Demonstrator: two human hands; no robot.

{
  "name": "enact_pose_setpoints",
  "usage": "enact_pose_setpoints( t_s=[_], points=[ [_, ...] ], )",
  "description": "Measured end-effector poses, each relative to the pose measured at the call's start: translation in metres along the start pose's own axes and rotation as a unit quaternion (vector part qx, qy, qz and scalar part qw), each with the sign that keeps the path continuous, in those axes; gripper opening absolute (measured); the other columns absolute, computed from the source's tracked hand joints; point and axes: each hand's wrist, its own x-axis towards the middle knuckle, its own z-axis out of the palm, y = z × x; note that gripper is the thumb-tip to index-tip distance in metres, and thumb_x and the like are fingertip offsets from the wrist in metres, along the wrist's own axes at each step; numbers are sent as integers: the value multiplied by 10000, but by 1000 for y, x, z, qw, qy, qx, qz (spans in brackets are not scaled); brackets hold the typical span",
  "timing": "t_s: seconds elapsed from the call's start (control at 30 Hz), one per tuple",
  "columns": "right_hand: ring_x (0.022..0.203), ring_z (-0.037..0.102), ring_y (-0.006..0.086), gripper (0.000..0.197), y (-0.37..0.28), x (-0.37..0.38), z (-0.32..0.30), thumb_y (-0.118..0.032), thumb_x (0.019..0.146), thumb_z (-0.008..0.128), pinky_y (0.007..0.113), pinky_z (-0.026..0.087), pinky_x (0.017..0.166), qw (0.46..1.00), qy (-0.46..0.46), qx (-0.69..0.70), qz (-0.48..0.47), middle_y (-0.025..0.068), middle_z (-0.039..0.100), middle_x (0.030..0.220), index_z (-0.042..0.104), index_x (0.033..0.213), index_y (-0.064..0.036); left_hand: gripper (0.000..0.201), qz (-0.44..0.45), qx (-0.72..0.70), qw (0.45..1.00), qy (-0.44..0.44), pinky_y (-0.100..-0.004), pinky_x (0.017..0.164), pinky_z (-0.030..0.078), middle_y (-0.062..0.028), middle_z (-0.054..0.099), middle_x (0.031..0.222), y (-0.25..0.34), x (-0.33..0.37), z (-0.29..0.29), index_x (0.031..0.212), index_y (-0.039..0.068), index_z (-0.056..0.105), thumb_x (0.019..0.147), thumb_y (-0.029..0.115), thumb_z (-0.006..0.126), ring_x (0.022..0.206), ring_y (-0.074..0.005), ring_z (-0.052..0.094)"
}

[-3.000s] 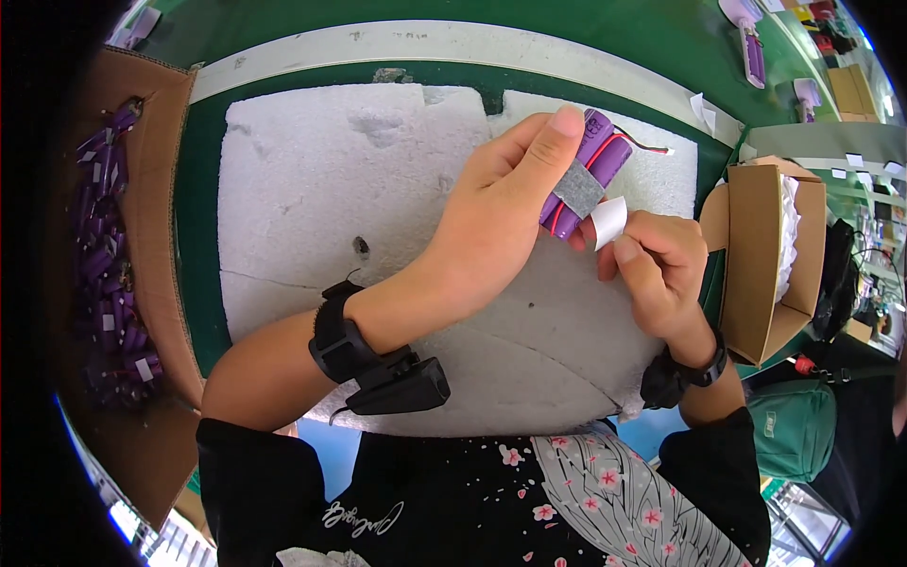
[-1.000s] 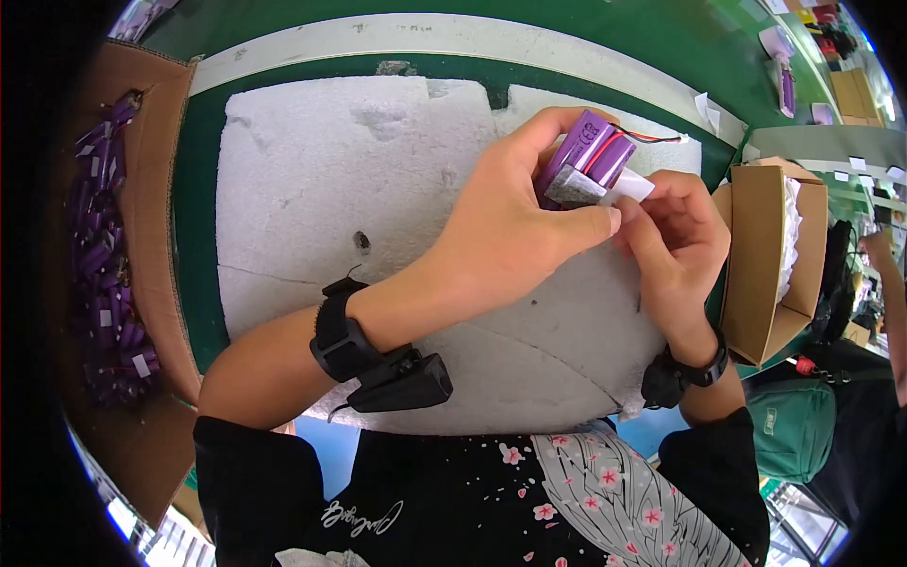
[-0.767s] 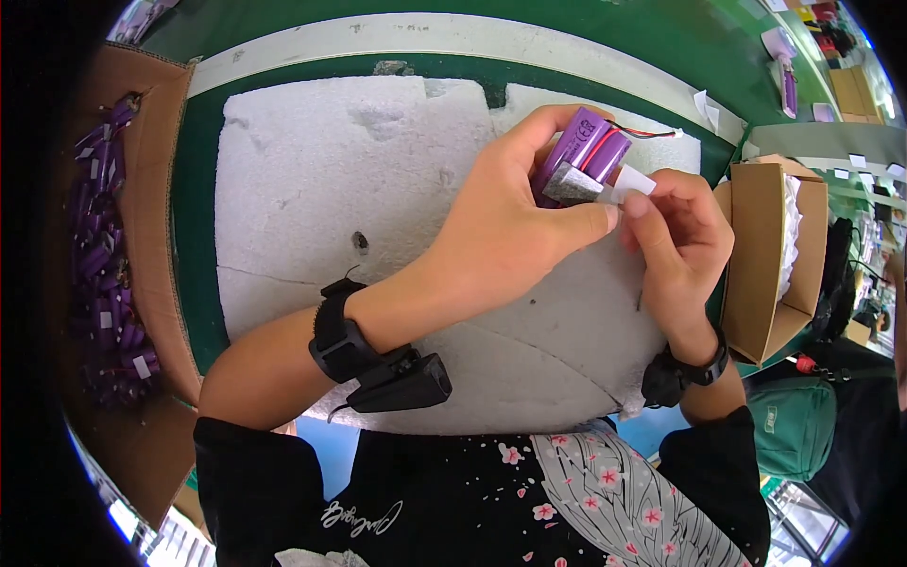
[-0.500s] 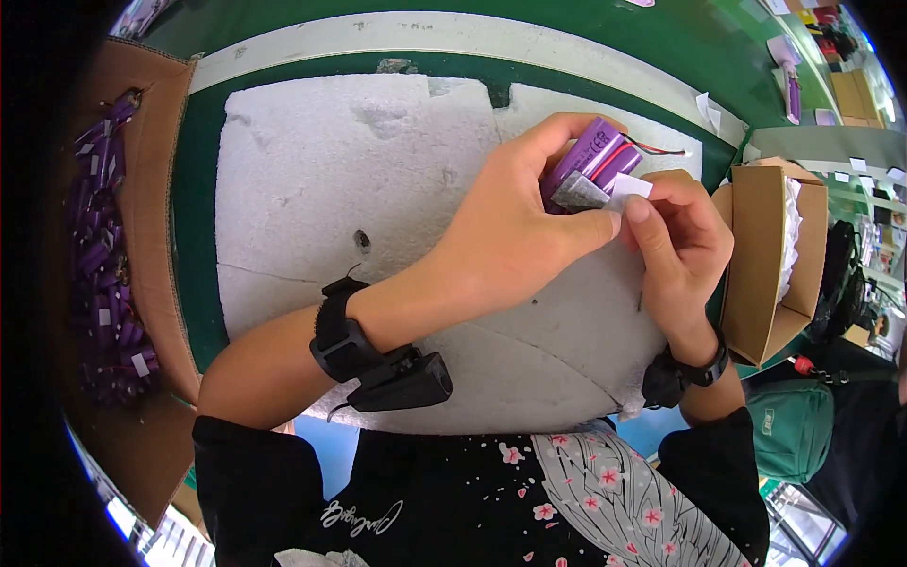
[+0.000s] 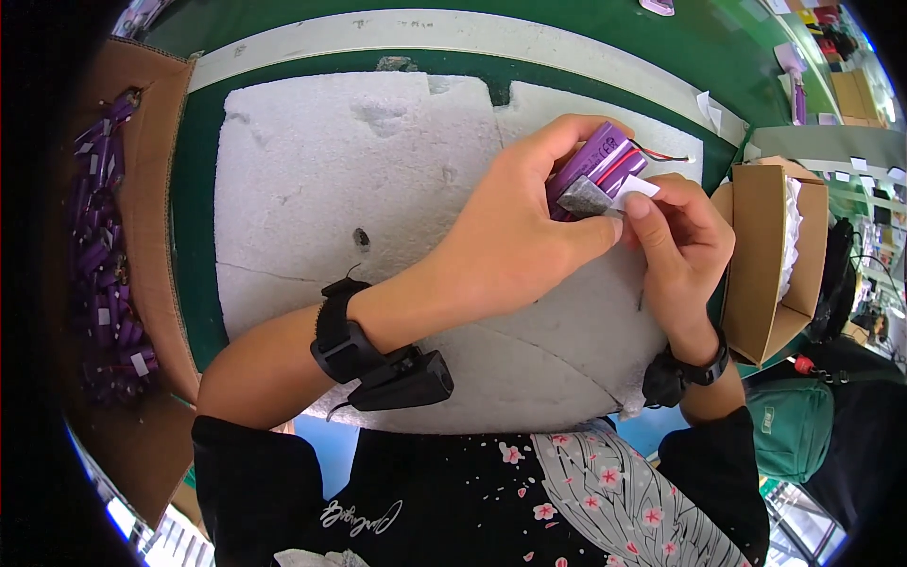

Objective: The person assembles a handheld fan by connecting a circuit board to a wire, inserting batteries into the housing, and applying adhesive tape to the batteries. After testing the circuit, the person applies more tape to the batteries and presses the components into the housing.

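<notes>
My left hand is closed round a purple battery pack, held above the right part of a white foam board. Red and black wires run from the pack to a small white connector on its far right. A grey patch covers the near end of the pack. Between the thumb and finger of my right hand is a small white label, its left edge against the pack beside the grey patch. My left thumb tip lies close to the label's lower edge.
On the left stands a cardboard box with many purple battery packs in it. A smaller cardboard box with white material inside is at the right. Behind the board runs a pale strip on the green table. A green bag sits at lower right.
The battery pack has shifted very slightly right and turned a little in my left hand. The label, still pinched in my right hand, has tilted slightly.
</notes>
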Motion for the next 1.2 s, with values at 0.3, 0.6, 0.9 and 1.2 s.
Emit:
enact_pose_setpoints(
  t_s=[0.3, 0.6, 0.9, 1.2],
  points=[
    [678, 529, 36, 71, 3, 0, -1, 6, 864, 669, 178, 403, 566, 999, -30, -21, -10, 15, 623, 787, 638, 923, 32, 436, -14, 12, 1000, -9, -221, 744, 447, -20, 576, 1051, 4, -3, 0, 1295, 48, 475, 901, 164, 622, 852, -55, 536],
    [627, 521, 32, 40, 3, 0, -2, 14, 857, 671, 178, 397, 533, 998, -34, -44, 6, 9, 623, 746, 650, 890, 22, 333, -37, -66, 997, -12, -287, 768, 462, -68, 599, 977, 8, -4, 2, 1199, -16, 515, 1017, 239, 403, 837, -146, 557],
    [629, 548, 57, 62, 0, 0, -1, 35, 839, 675, 190, 425, 546, 998, -37, -58, 3, 37, 644, 762, 649, 895, 32, 410, 62, 74, 995, -13, -212, 709, 408, 6, 585, 1053, -1, -4, -1, 1314, 93, 504, 1027, 359, 382, 870, -54, 486],
    [710, 602, 123, 146, 4, 2, -3, 79, 813, 665, 220, 473, 626, 996, -45, -59, -54, 96, 675, 878, 659, 955, 46, 403, 67, 47, 997, -1, -221, 734, 416, -2, 588, 1078, -4, -4, 0, 1316, 86, 500, 1027, 345, 389, 917, -58, 502]
  ],
)
